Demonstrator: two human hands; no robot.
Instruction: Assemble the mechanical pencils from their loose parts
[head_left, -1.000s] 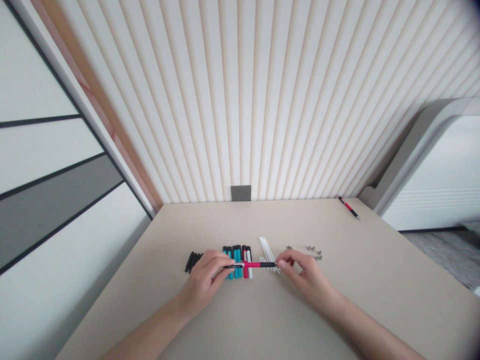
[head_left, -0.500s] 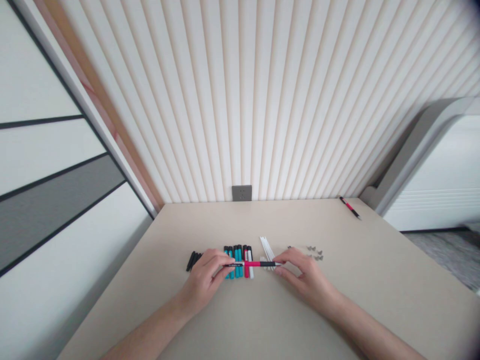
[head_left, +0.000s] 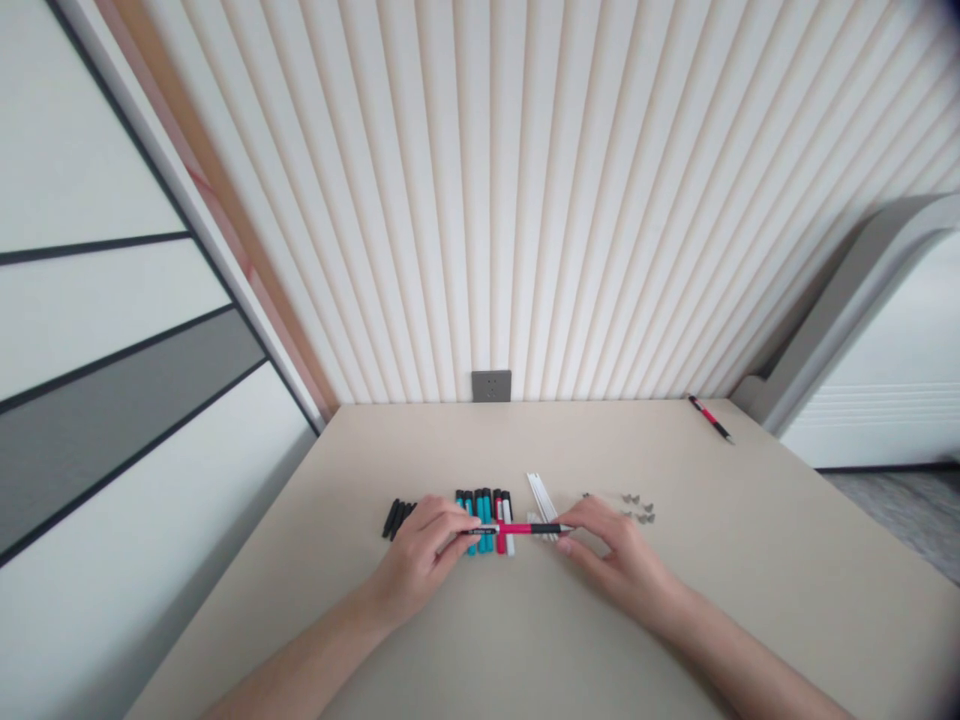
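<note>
Over the table [head_left: 480,640], a red-and-black pen [head_left: 517,529] is gripped near one end by the left hand [head_left: 420,545]; its pointed tip is met by the right hand [head_left: 619,545], whose hold cannot be told.

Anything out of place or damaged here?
No spill or damage shows. A red-and-black pen lies slanted near the far right corner of the table, apart from everything else, perhaps deliberately. The white sticks slant beside a straighter row of coloured tubes. The held pen looks straight.
</note>
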